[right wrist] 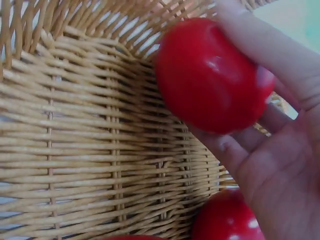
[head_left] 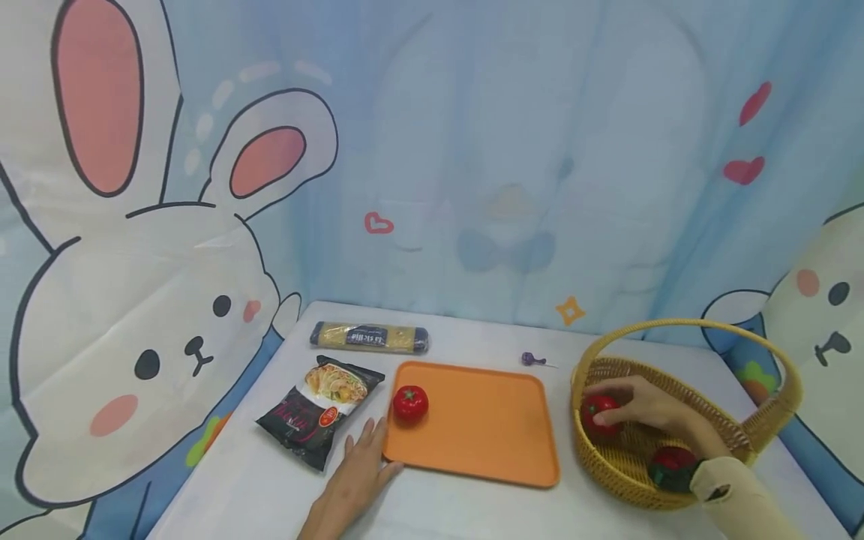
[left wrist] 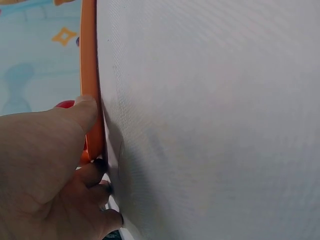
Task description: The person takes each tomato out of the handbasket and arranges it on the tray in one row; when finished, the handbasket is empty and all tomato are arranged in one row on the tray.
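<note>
In the head view my right hand [head_left: 637,405] reaches into a wicker basket [head_left: 610,487] and grips a red tomato [head_left: 601,415] at its left side. The right wrist view has this tomato [right wrist: 207,75] between thumb and fingers, with another tomato [right wrist: 230,217] lower in the basket. My left hand [head_left: 361,472] lies at the near left corner of an orange tray [head_left: 486,427], fingers extended along its side. Its thumb touches the tray's rim [left wrist: 89,55] in the left wrist view. One tomato [head_left: 410,405] sits on the tray's left part.
Left of the tray lies a black food packet [head_left: 324,411] with a noodle picture. Behind it is a long pack of pasta [head_left: 369,337]. A small purple item with a thin stick [head_left: 533,360] lies beyond the tray. The basket's tall handle [head_left: 688,324] arches over the right arm.
</note>
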Available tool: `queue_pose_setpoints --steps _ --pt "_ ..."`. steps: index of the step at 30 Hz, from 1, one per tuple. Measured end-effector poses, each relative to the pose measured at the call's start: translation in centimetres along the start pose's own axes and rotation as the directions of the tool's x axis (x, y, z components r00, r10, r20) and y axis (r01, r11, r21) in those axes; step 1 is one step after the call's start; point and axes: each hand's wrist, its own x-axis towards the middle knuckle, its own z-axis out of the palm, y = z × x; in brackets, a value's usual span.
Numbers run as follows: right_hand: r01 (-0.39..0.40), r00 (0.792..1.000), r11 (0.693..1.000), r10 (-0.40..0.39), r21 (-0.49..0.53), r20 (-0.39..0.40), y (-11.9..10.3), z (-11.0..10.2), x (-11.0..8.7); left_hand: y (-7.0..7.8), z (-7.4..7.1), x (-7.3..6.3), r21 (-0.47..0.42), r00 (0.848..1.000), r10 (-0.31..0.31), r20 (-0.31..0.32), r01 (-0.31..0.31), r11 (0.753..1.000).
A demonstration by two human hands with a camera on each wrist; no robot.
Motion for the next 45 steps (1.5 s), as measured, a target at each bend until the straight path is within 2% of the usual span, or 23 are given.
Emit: queue_pose_setpoints --steps 5,8,11,13,16,24,30,33,35,38,42,44,45 --pt "-0.102 0.993 0.992 0.106 0.073 -0.057 0.4 0.1 -0.1 0.1 0.2 0.1 -0.002 1.000 0.015 -0.007 -0.015 1.000" --pt "-0.187 0.974 0.973 0.202 0.135 -0.103 0.3 0.4 0.1 0.0 0.2 0.0 0.010 1.000 0.000 -0.005 0.000 1.000" --pt "-0.216 0.953 0.968 0.237 0.124 -0.189 0.0 0.9 0.4 0.0 0.2 0.0 0.019 1.000 -0.005 -0.008 0.006 1.000" --pt "-0.210 0.945 0.975 0.220 0.067 -0.241 -0.2 1.2 0.5 -0.1 0.2 0.0 0.018 1.000 0.001 -0.010 -0.001 1.000" --pt "-0.220 0.937 0.975 0.210 -0.005 -0.279 -0.4 1.5 0.3 0.0 0.2 -0.1 0.012 1.000 0.005 -0.008 -0.005 1.000" --pt "-0.212 0.955 0.975 0.194 -0.061 -0.224 -0.7 1.7 -0.2 0.1 0.0 -0.3 0.017 0.999 0.017 -0.029 -0.017 1.000" --pt "-0.294 0.931 0.947 0.252 -0.132 -0.264 -1.6 1.4 -0.1 -0.1 0.4 -0.1 0.001 1.000 0.015 -0.016 -0.015 1.000" --pt "-0.283 0.932 0.948 0.237 -0.142 -0.273 -1.8 1.4 -0.4 -0.2 0.5 -0.2 -0.001 0.999 0.032 -0.021 -0.032 0.999" --pt "-0.270 0.936 0.956 0.233 -0.117 -0.264 -1.9 1.4 -0.7 -0.1 0.5 -0.3 0.000 0.999 0.039 -0.029 -0.039 0.999" --pt "-0.272 0.935 0.962 0.264 0.000 -0.238 -2.2 1.1 -1.3 0.0 0.5 -0.4 0.004 0.999 0.037 -0.033 -0.037 0.999" --pt "-0.331 0.907 0.924 0.367 0.189 -0.207 -3.0 0.5 -2.1 0.0 0.4 -0.2 0.021 0.999 0.022 -0.029 -0.021 1.000" --pt "-0.356 0.894 0.909 0.399 0.217 -0.204 -3.6 0.2 -2.6 0.0 0.4 -0.1 0.027 0.999 0.018 -0.030 -0.017 0.999" --pt "-0.347 0.898 0.913 0.389 0.214 -0.207 -3.8 0.1 -2.8 0.0 0.4 -0.1 0.028 0.999 0.018 -0.031 -0.017 0.999"
